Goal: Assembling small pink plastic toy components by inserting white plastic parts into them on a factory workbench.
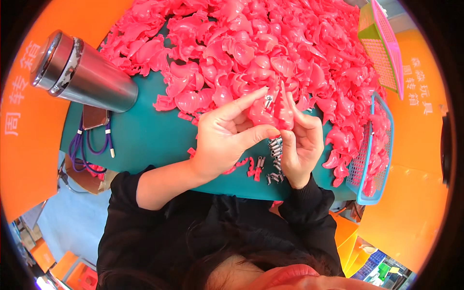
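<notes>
**Two hands fitting a small metal piece into a pink plastic shell**

At the far left, a steel flask (82, 72) lay tilted on the teal table (145, 140), clear of the working area so it would not get in the way. Just near of it a purple cord (89, 145) hung over the table's edge beside a dark flat object, too hidden to identify.

The left hand (222, 140) sat in the middle of the view, its fingers closed around a pink plastic shell (270, 113); the forefinger stretched along the top and the thumb pressed from below, seemingly to steady the part at a tilt facing the person. A small metal pin (268, 100) stood at the shell's upper edge, right at the forefinger's tip.

The right hand (302, 145) was closed on the same shell from the other side, fingertips pinching its ridged rim, likely bracing it.

Directly beneath both hands lay a loose cluster of metal pins (274, 150), kept within easy reach. A few pink scraps (253, 166) lay beside them.

Beyond the hands a large heap of pink shells (251, 43) covered the far table. At the right, a blue mesh basket (382, 145) leaned at the table's edge with pink shells in it, and a pink and green basket (386, 48) stood farther off.
</notes>
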{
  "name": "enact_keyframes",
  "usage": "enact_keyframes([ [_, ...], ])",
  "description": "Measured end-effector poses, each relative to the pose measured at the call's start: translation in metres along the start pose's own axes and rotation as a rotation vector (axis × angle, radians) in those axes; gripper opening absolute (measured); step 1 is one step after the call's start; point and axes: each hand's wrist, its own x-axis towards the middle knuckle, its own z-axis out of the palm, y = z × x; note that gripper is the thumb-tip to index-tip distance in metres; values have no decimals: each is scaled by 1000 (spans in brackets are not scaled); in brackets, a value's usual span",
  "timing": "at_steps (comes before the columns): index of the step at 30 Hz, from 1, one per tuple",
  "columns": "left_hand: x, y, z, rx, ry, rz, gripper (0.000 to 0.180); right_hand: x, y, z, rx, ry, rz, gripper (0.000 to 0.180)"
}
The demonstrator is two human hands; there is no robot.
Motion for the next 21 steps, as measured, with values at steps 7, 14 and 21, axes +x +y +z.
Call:
enact_keyframes([
  [7,-3,-7,0,70,34,44,52,2,-4,3,-137,-33,23,24],
  [14,0,-8,-1,136,78,46,47,7,-4,1,-4,31,197,17],
  [21,3,-9,-2,68,77,-25,49,6,-2,1,-161,-25,146,21],
])
